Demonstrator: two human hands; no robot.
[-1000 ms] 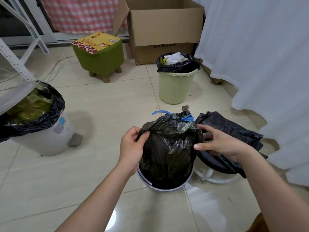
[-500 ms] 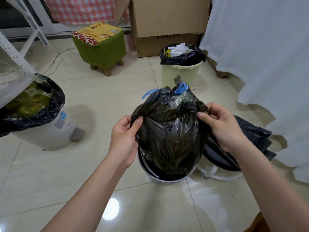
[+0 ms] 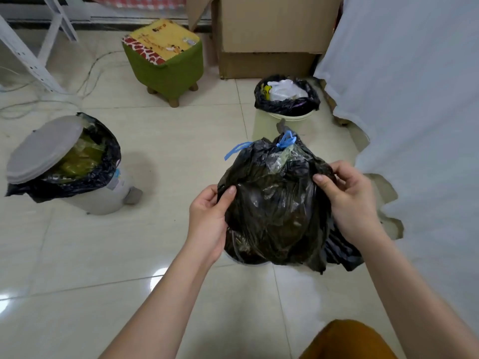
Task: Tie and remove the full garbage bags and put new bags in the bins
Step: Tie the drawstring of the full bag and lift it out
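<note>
A full black garbage bag (image 3: 274,211), closed at the top with a blue drawstring (image 3: 284,141), hangs lifted in front of me. My left hand (image 3: 210,216) grips its left side and my right hand (image 3: 347,200) pinches its upper right side. Only a sliver of the white bin's rim (image 3: 252,263) shows under the bag; the bin is otherwise hidden. A loose black bag (image 3: 342,252) lies on the floor behind the lifted one. A pale green bin (image 3: 261,125) with a full black liner (image 3: 286,95) stands farther back.
At the left stands a grey pedal bin (image 3: 103,195) with its lid (image 3: 44,149) up and a full black liner. A green stool (image 3: 166,60) and a cardboard box (image 3: 269,35) are at the back. A white sheet (image 3: 414,99) hangs on the right. Cables (image 3: 85,81) lie at back left.
Both hands have raised the tied bag up out of the white bin, so the bin is now almost covered. The view has tilted further down.
</note>
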